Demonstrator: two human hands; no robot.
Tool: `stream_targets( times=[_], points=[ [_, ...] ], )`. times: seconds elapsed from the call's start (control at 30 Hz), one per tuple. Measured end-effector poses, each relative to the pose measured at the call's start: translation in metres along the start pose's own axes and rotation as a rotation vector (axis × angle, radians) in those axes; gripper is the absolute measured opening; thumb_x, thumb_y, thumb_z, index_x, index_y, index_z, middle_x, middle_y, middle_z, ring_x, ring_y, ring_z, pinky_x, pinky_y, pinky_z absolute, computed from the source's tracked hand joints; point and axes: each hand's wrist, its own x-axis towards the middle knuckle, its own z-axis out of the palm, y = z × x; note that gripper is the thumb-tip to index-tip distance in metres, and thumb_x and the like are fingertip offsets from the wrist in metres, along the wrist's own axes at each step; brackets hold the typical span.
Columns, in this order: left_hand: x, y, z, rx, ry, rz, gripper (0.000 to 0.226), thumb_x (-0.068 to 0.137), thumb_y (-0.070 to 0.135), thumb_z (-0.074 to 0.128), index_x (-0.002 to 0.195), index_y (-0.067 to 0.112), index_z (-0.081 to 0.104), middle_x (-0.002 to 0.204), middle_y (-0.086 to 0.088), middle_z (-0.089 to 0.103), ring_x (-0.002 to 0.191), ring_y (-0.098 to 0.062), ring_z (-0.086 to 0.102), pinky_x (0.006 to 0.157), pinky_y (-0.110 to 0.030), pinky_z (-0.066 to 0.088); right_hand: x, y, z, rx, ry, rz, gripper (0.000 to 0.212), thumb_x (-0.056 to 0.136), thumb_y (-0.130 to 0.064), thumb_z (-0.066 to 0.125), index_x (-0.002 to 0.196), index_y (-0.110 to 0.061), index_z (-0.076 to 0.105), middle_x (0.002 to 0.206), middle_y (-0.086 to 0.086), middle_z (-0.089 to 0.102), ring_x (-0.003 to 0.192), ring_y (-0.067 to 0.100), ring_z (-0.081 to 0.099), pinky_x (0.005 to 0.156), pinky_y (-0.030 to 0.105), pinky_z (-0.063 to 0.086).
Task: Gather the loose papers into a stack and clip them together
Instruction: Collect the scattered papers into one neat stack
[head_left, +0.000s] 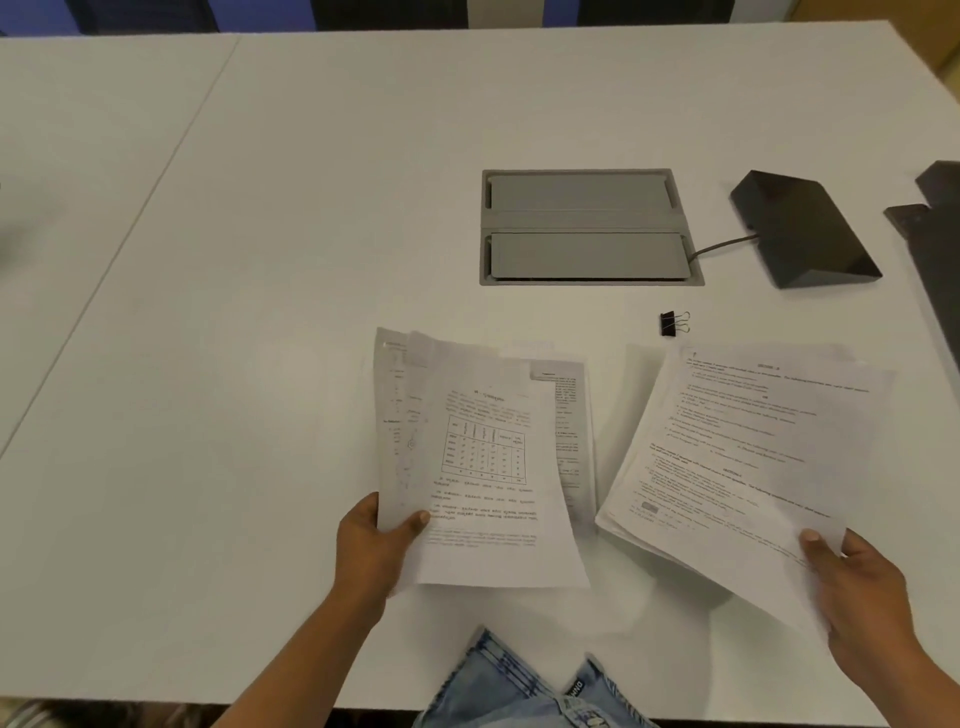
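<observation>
My left hand (371, 540) grips the lower left edge of a fanned bunch of printed papers (483, 467); its top sheet shows a table. More sheets (574, 431) lie under and to the right of that bunch. My right hand (857, 587) pinches the lower right corner of a second sheaf of text pages (743, 457), angled to the right. A black binder clip (674, 323) with silver handles rests on the table just beyond the papers, between the two bunches, untouched.
The white table (260, 312) has a grey cable hatch (584, 227) set in it beyond the papers. A black wedge-shaped box (802, 228) with a cord sits at the right, and dark flat pieces (935, 223) reach the right edge. Denim (519, 680) shows at the near edge.
</observation>
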Motion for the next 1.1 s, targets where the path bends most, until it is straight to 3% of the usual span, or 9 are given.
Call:
stream_targets(
  times=[0.2, 0.27, 0.33, 0.43, 0.5, 0.6, 0.8, 1.0, 1.1],
  points=[
    [0.008, -0.013, 0.012, -0.001, -0.047, -0.109, 0.037, 0.080, 0.010, 0.083, 0.109, 0.018, 0.061, 0.096, 0.007, 0.068, 0.087, -0.016, 0.067, 0.073, -0.029, 0.059, -0.006, 0.005, 0.013, -0.058, -0.055, 0.000, 0.024, 0.099, -0.012, 0.056, 0.122, -0.012, 0.064, 0.114, 0.009, 0.069, 0.093, 0.028, 0.066, 0.077, 0.033, 0.051],
    [0.011, -0.017, 0.015, 0.001, -0.033, -0.143, 0.026, 0.089, 0.014, 0.075, 0.111, 0.016, 0.062, 0.100, 0.000, 0.069, 0.087, -0.017, 0.067, 0.073, -0.030, 0.058, -0.008, 0.007, 0.017, -0.074, -0.065, -0.001, 0.025, 0.099, -0.011, 0.056, 0.123, -0.011, 0.064, 0.114, 0.009, 0.069, 0.094, 0.027, 0.066, 0.087, 0.038, 0.049],
    [0.013, -0.017, 0.017, 0.037, 0.012, -0.132, 0.004, 0.098, 0.020, 0.063, 0.099, 0.017, 0.065, 0.098, 0.001, 0.071, 0.082, -0.011, 0.067, 0.063, -0.022, 0.054, -0.011, 0.007, 0.021, -0.079, -0.076, -0.004, 0.024, 0.099, -0.010, 0.055, 0.121, -0.014, 0.064, 0.112, 0.007, 0.069, 0.092, 0.025, 0.066, 0.089, 0.039, 0.047],
    [0.017, -0.019, 0.015, 0.119, 0.051, -0.091, 0.023, 0.103, 0.023, 0.053, 0.085, 0.017, 0.066, 0.090, 0.003, 0.071, 0.087, -0.021, 0.069, 0.061, -0.021, 0.050, -0.014, 0.007, 0.024, -0.092, -0.089, -0.015, 0.024, 0.099, -0.010, 0.055, 0.120, -0.015, 0.064, 0.110, 0.007, 0.069, 0.092, 0.025, 0.066, 0.088, 0.038, 0.048],
    [0.018, -0.019, 0.010, 0.184, 0.042, -0.063, 0.021, 0.104, 0.022, 0.051, 0.107, 0.010, 0.068, 0.105, -0.001, 0.072, 0.104, -0.031, 0.067, 0.080, -0.033, 0.056, -0.015, 0.006, 0.025, -0.095, -0.093, -0.022, 0.022, 0.099, -0.010, 0.055, 0.118, -0.016, 0.065, 0.108, 0.005, 0.070, 0.091, 0.022, 0.067, 0.089, 0.039, 0.047],
    [0.022, -0.020, -0.002, 0.372, 0.079, -0.017, 0.043, 0.104, 0.022, 0.051, 0.142, 0.001, 0.050, 0.140, -0.017, 0.059, 0.126, -0.037, 0.056, 0.108, -0.049, 0.045, -0.014, 0.007, 0.025, -0.101, -0.094, -0.035, 0.022, 0.099, -0.010, 0.056, 0.118, -0.017, 0.064, 0.107, 0.006, 0.070, 0.092, 0.024, 0.067, 0.091, 0.040, 0.046],
    [0.036, -0.031, -0.038, 0.558, 0.091, -0.096, 0.043, 0.099, 0.015, 0.055, 0.140, 0.002, 0.050, 0.139, -0.019, 0.059, 0.123, -0.039, 0.058, 0.104, -0.048, 0.047, -0.015, 0.008, 0.033, -0.090, -0.120, -0.050, 0.021, 0.099, -0.009, 0.056, 0.116, -0.016, 0.065, 0.105, 0.005, 0.070, 0.090, 0.022, 0.067, 0.089, 0.037, 0.046],
    [0.026, -0.021, -0.005, 0.196, 0.012, -0.164, 0.055, 0.102, 0.014, 0.054, 0.153, 0.005, 0.033, 0.154, -0.015, 0.045, 0.136, -0.034, 0.047, 0.114, -0.051, 0.038, -0.019, 0.012, 0.048, -0.093, -0.163, -0.041, 0.019, 0.098, -0.009, 0.057, 0.113, -0.017, 0.067, 0.102, 0.004, 0.072, 0.091, 0.023, 0.068, 0.085, 0.035, 0.049],
    [0.019, -0.013, 0.022, 0.149, 0.002, -0.129, 0.056, 0.104, 0.015, 0.051, 0.155, 0.006, 0.029, 0.156, -0.013, 0.040, 0.139, -0.032, 0.043, 0.116, -0.050, 0.034, -0.022, 0.014, 0.056, -0.119, -0.187, -0.046, 0.018, 0.098, -0.010, 0.057, 0.111, -0.017, 0.067, 0.099, 0.000, 0.072, 0.089, 0.022, 0.068, 0.076, 0.030, 0.050]
  ],
)
